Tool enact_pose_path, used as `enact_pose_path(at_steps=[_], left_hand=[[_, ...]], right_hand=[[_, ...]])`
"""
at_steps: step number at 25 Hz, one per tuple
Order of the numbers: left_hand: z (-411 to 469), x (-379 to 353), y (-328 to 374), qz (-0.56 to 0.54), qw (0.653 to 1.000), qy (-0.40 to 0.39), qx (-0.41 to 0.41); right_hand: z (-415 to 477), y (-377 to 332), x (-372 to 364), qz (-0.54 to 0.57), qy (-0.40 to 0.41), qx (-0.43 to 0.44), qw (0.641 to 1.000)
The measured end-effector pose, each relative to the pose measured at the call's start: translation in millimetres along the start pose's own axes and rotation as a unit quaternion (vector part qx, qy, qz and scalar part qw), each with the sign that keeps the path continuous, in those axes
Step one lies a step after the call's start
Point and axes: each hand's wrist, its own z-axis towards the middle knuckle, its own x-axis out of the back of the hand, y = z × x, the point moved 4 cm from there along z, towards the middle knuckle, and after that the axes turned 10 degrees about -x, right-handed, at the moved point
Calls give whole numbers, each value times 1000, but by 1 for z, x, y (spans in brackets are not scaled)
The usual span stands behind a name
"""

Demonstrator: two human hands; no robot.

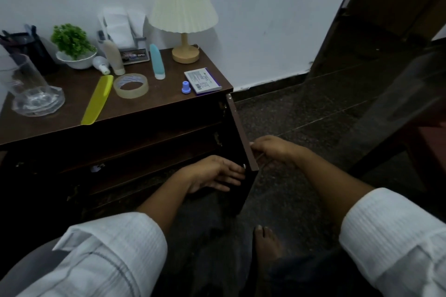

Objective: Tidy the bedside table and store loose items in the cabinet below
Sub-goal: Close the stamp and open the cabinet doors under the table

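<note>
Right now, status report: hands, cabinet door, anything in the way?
Left hand flat on inner face of cabinet door, right hand gripping its edge. Door open. Comb, tape roll, box still on tabletop. Shelves dark, no obstruction seen.

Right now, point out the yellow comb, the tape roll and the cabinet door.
yellow comb (97, 100), head view, middle of its length.
tape roll (130, 94), head view, near wall.
cabinet door (241, 135), head view, thin edge.

Bedroom: lamp (183, 5) on bedside table (60, 118)
</note>
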Motion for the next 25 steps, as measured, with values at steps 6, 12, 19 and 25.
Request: enact_pose_path(at_steps=[6,12,19,25], left_hand=[[33,-42,20,-6,999,-3,-49],[54,-51,26,-10,997,12,-81],[62,-57,23,45,995,-9,-88],[72,-59,20,67,994,-28,-79]], right_hand=[[-3,14,40,37,71,35,996],[3,15,61,-4,120,77,990],[11,7,69,-23,170,110,979],[7,-7,70,-152,218,104,959]])
